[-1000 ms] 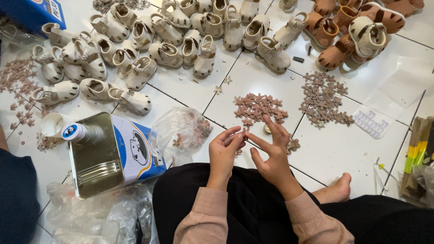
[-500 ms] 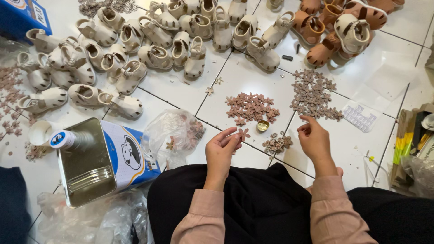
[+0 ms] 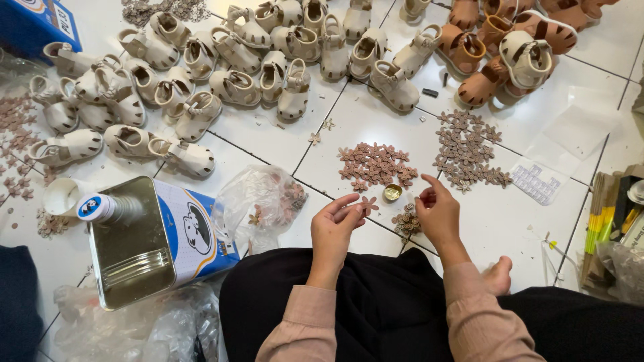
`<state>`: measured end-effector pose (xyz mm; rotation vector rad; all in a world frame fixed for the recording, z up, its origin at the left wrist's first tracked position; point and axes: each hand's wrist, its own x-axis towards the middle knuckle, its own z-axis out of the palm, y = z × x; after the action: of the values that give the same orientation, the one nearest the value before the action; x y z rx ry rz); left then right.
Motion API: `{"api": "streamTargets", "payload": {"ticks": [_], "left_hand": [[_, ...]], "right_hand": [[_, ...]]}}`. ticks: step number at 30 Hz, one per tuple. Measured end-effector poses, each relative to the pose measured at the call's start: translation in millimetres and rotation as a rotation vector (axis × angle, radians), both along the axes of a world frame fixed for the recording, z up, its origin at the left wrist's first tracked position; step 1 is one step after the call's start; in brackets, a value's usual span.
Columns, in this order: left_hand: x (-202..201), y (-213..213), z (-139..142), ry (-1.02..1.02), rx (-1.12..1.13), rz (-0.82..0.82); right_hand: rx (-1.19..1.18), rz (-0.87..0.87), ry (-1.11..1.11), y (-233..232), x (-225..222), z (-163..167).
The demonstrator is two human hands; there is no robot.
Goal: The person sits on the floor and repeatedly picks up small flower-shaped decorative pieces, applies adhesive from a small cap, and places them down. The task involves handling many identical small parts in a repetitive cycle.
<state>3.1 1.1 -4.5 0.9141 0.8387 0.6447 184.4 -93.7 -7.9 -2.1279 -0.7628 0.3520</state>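
Note:
I sit on a white tiled floor. My left hand (image 3: 335,224) pinches a small brown flower-shaped piece (image 3: 366,204) between thumb and fingertips. My right hand (image 3: 436,213) hovers with fingers curled just right of a small gold cap (image 3: 392,193) and beside a little heap of flower pieces (image 3: 405,221); whether it holds anything is hard to tell. Two spreads of the same brown flowers lie beyond, one in the middle (image 3: 376,164) and one further right (image 3: 466,151).
Several cream baby sandals (image 3: 235,60) fill the far floor, with tan ones (image 3: 496,47) at top right. A metal tin with a blue label (image 3: 151,241) lies at left beside a clear bag (image 3: 265,201). My bare foot (image 3: 498,276) shows at right.
My right hand went out to the right about half a second ago and has come back toward the gold cap. My left hand keeps its flower piece and has barely shifted.

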Motion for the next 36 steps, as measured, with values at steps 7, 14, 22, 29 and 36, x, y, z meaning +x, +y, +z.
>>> {"api": "streamTargets", "payload": {"ticks": [7,14,22,29,36], "left_hand": [[3,-2,-3,0.003,-0.011,0.000],[3,-2,-4,-0.013,-0.003,0.012],[4,-3,-4,-0.021,-0.008,0.006],[3,-4,-4,-0.036,-0.012,0.005],[1,-2,-4,-0.053,-0.015,0.002]], "right_hand": [[0.465,0.152,-0.054,-5,-56,34],[0.493,0.236,-0.466,2,-73,37],[0.491,0.267,-0.508,3,-74,33],[0.481,0.292,-0.531,6,-75,33],[0.481,0.325,-0.482,4,-75,33]]}}
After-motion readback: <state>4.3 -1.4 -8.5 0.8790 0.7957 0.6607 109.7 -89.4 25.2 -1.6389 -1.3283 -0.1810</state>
